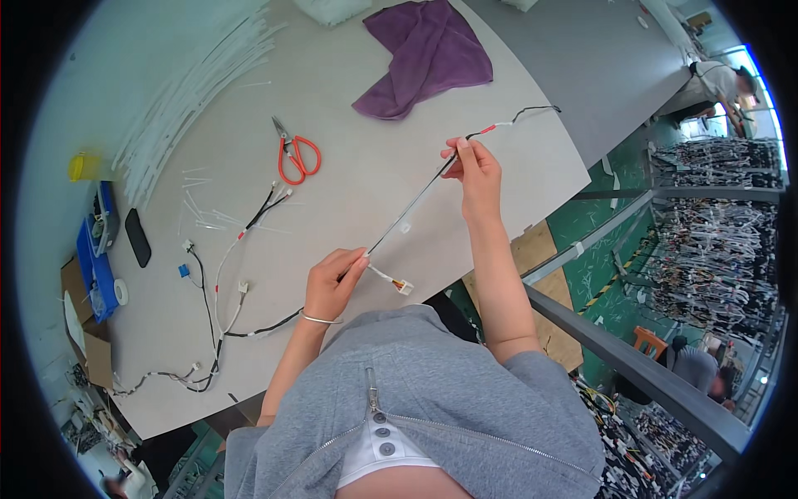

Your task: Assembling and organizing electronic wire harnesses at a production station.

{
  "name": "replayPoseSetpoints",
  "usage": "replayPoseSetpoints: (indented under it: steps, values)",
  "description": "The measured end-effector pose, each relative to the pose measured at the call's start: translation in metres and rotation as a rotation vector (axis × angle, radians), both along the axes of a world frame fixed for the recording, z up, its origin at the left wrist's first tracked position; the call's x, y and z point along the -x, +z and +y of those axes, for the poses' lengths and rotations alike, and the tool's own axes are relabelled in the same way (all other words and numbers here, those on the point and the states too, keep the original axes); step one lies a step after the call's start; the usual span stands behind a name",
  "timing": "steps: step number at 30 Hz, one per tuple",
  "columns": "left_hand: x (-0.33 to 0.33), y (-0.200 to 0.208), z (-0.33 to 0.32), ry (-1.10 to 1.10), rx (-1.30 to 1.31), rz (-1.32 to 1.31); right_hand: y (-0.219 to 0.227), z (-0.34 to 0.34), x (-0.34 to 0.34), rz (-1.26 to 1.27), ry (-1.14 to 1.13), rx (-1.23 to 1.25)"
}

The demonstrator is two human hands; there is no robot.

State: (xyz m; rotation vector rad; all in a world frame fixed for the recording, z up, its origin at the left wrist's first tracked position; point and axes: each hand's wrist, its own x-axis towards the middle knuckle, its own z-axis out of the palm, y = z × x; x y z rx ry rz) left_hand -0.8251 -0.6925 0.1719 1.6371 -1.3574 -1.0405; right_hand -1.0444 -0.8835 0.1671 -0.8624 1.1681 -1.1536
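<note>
My left hand (329,285) pinches a wire harness (411,204) near the table's front edge. A dark stretch of it runs taut up to my right hand (478,179), whose fingers are closed on it farther off to the right. Past the right fingers a thin black end with a red band sticks out. Beside my left fingers hangs a short white branch with a white connector (403,287). The rest of the harness (262,330) trails left over the table in several branches, with white connectors and a blue connector (184,270).
Red-handled scissors (299,160) lie mid-table, with loose white cable ties (199,208) to their left. A bundle of ties (199,87), a black phone-like object (138,238) and a blue bin (98,274) are at left. A purple cloth (428,58) lies far back; a metal rail (623,349) runs right.
</note>
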Motion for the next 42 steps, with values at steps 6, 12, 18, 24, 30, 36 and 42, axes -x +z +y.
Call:
replayPoseSetpoints:
  steps: [6, 12, 18, 24, 30, 36, 42]
  values:
    - [0.005, 0.002, 0.005, 0.009, 0.099, 0.023, -0.036, -0.006, -0.006, -0.341, -0.016, -0.384]
    - [-0.002, -0.007, -0.003, 0.038, -0.125, 0.096, -0.046, 0.013, -0.013, -0.564, -0.066, -0.350]
    - [-0.007, -0.016, -0.004, -0.034, -0.230, 0.174, -0.028, 0.103, -0.027, -0.584, 0.391, -0.314]
    - [-0.008, -0.023, 0.004, -0.248, -0.114, 0.081, -0.063, 0.121, -0.037, -0.442, 0.253, -0.124]
    - [0.016, -0.043, 0.021, -0.051, 0.028, -0.146, -0.052, 0.125, -0.052, -0.044, 0.136, -0.199]
    - [0.007, -0.066, 0.018, -0.095, -0.079, -0.130, -0.025, 0.100, -0.045, 0.161, 0.196, -0.358]
    - [-0.043, -0.074, 0.006, -0.359, -0.398, 0.373, -0.005, 0.071, -0.116, 0.917, 0.839, 0.337]
